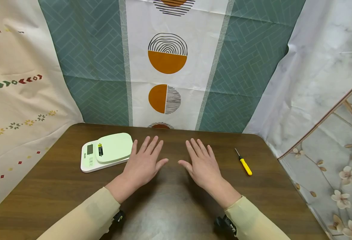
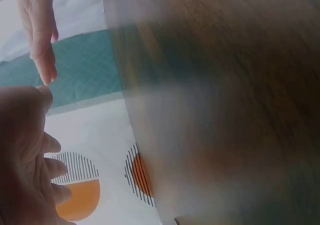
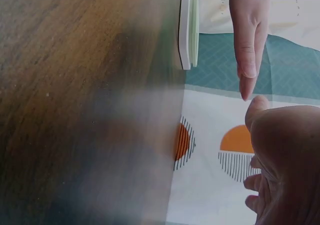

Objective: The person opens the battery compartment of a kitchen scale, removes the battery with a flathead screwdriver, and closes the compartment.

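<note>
Left hand [image 1: 143, 166] and right hand [image 1: 204, 167] hover over table [image 1: 176, 200], fingers spread, holding nothing; best held level and steady, clear of scale [image 1: 116, 148] and yellow screwdriver [image 1: 245, 166]

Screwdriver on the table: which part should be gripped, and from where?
Best by the yellow handle, likely with the right hand coming from above and the left, where it hovers: the screwdriver lies flat, thick handle toward the person, thin shaft pointing away.
</note>
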Action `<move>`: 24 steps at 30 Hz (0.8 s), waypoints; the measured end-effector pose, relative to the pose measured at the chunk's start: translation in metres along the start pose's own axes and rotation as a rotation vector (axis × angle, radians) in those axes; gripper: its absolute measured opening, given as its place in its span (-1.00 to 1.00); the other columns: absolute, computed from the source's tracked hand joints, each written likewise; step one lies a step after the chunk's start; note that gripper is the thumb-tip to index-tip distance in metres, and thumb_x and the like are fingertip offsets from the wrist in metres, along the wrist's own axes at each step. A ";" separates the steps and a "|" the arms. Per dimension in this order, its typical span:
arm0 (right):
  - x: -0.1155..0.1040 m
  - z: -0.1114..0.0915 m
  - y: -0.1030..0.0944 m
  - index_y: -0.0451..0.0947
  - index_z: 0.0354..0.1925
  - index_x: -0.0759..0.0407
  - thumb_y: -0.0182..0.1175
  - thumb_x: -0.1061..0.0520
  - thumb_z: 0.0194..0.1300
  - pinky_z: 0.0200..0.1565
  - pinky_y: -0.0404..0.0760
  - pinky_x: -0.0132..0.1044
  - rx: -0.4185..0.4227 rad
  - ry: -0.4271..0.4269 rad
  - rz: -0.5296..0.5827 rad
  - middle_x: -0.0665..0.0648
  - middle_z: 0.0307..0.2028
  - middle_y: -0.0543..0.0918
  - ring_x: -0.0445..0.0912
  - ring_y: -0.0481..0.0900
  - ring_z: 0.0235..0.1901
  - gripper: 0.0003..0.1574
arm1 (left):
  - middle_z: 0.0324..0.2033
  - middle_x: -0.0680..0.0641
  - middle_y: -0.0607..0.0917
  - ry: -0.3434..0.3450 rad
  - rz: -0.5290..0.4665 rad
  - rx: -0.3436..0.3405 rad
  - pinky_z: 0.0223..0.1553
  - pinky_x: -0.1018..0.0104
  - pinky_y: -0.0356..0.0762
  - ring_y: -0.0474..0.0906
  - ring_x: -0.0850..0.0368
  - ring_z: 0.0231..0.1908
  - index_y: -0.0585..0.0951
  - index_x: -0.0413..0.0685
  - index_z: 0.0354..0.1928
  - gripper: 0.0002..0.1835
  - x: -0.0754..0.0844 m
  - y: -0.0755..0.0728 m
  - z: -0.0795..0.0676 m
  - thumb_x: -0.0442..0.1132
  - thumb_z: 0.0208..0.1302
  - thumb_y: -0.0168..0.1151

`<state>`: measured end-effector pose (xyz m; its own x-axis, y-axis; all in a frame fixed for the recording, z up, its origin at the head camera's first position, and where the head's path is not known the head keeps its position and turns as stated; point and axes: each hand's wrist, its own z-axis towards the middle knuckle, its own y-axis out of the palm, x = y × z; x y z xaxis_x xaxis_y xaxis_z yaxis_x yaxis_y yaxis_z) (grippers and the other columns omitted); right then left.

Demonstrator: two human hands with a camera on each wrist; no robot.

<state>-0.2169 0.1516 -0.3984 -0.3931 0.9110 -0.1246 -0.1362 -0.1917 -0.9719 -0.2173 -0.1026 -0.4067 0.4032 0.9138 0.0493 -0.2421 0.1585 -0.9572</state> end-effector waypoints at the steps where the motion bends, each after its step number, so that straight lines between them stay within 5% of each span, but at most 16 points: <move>1: -0.001 0.000 0.000 0.02 0.79 0.11 0.00 -0.48 0.66 0.66 -0.11 0.30 -0.001 -0.001 -0.002 0.21 0.76 0.05 0.18 -0.06 0.74 0.12 | 0.71 -0.19 0.23 0.000 0.002 -0.001 0.60 -0.49 -0.08 0.06 -0.29 0.70 0.28 -0.06 0.74 -0.14 -0.001 0.000 0.000 0.33 0.69 0.04; 13: -0.007 0.005 0.004 0.06 0.79 0.10 0.03 -0.47 0.65 0.66 -0.04 0.29 0.015 -0.028 -0.024 0.21 0.75 0.10 0.17 -0.02 0.74 0.10 | 0.70 -0.22 0.25 -0.029 0.009 -0.012 0.59 -0.52 -0.08 0.09 -0.31 0.69 0.30 -0.10 0.72 -0.16 -0.014 0.002 -0.002 0.30 0.69 0.08; 24: -0.021 0.016 0.008 0.12 0.77 0.10 0.04 -0.47 0.65 0.65 -0.03 0.30 0.020 -0.070 -0.014 0.21 0.74 0.14 0.18 0.01 0.73 0.08 | 0.69 -0.26 0.25 -0.086 0.009 -0.010 0.57 -0.55 -0.10 0.08 -0.34 0.68 0.29 -0.16 0.71 -0.16 -0.044 0.005 -0.009 0.25 0.70 0.12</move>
<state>-0.2241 0.1255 -0.4010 -0.4532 0.8862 -0.0965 -0.1602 -0.1874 -0.9691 -0.2284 -0.1448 -0.4156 0.3234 0.9441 0.0644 -0.2366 0.1466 -0.9605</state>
